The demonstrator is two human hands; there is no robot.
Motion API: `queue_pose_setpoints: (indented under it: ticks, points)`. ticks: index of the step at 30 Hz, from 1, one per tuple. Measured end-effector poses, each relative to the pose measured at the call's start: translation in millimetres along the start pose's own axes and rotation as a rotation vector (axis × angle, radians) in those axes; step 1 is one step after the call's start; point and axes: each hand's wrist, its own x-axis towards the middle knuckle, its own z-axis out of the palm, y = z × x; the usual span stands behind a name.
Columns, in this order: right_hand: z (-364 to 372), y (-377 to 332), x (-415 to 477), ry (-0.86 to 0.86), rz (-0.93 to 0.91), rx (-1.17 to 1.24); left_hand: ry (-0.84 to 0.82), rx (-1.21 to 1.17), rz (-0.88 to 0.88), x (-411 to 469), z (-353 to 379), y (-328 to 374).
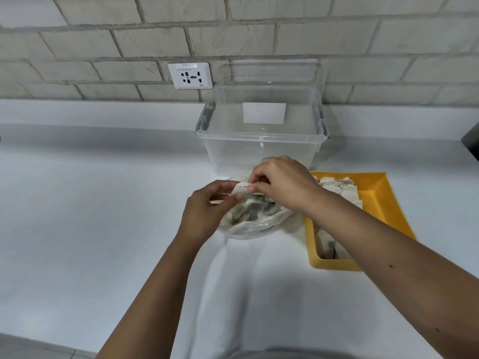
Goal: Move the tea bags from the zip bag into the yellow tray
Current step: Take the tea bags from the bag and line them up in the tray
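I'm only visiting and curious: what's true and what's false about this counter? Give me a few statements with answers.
1. The yellow tray already holds tea bags. True.
2. The clear tub is packed with tea bags. False: none show in it.
3. The left hand and right hand both pinch one tea bag over the zip bag. True.
4. The tray sits left of the zip bag. False: it sits to its right.

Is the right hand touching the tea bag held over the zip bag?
Touching. Head view: the right hand pinches the tea bag, which the left hand also holds.
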Motion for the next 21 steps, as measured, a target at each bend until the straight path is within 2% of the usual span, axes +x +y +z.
queue_pose_setpoints:
  ticks: [4, 6, 8, 12, 21]
  points:
    - [10.3, -9.2, 11.2, 0.034, -0.076, 0.005, 0.095, 0.03, 0.017, 6.3, -9.8, -2.8]
    - [21.9, -3.8, 15.8, 0.067, -0.043, 0.094, 0.168, -0.039, -0.014, 8.2, -13.9, -9.3]
    - [40.3, 8.0, 18.3, 0.01, 0.02, 0.14, 0.222, -0.113, -0.071, 9.2, -16.9, -16.5]
    - [82.8, 23.0, 20.3, -0.214, 0.087, 0.036, 0.255, -0.147, -0.135, 9.1, -18.3, -27.4]
    - [97.8, 32.6, 25.9, -0.163, 0.013, -0.111, 0.232, -0.205, -0.183, 9.9, -12.8, -30.3]
